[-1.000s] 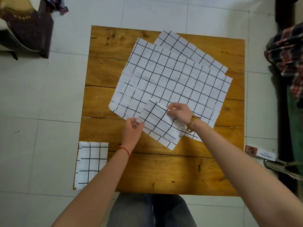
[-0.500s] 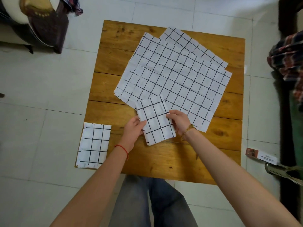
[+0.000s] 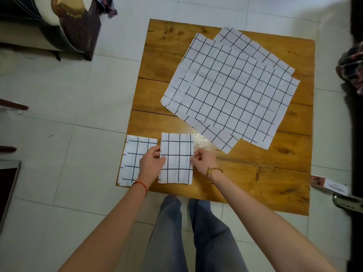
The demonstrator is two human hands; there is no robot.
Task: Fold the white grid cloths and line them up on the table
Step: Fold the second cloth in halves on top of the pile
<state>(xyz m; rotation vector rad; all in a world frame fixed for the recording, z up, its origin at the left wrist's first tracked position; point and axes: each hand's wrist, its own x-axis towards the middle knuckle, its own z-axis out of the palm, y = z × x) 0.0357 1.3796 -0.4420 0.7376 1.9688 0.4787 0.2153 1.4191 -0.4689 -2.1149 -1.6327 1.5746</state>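
Observation:
A folded white grid cloth [image 3: 175,158] lies flat near the front left of the wooden table [image 3: 255,185]. My left hand [image 3: 152,163] pinches its left edge and my right hand [image 3: 202,160] pinches its right edge. Another folded grid cloth [image 3: 133,154] lies just to its left at the table's front left corner, partly under my left hand. Behind them, a stack of unfolded white grid cloths [image 3: 231,91] is spread at an angle over the middle and back of the table.
The table stands on a white tiled floor. My legs in grey trousers [image 3: 192,232] are at its front edge. A dark piece of furniture [image 3: 74,26] stands at the back left. A small box [image 3: 330,183] lies on the floor to the right.
Both hands have carried the folded cloth from in front of the stack to the left and laid it beside the first folded cloth. The view has shifted left.

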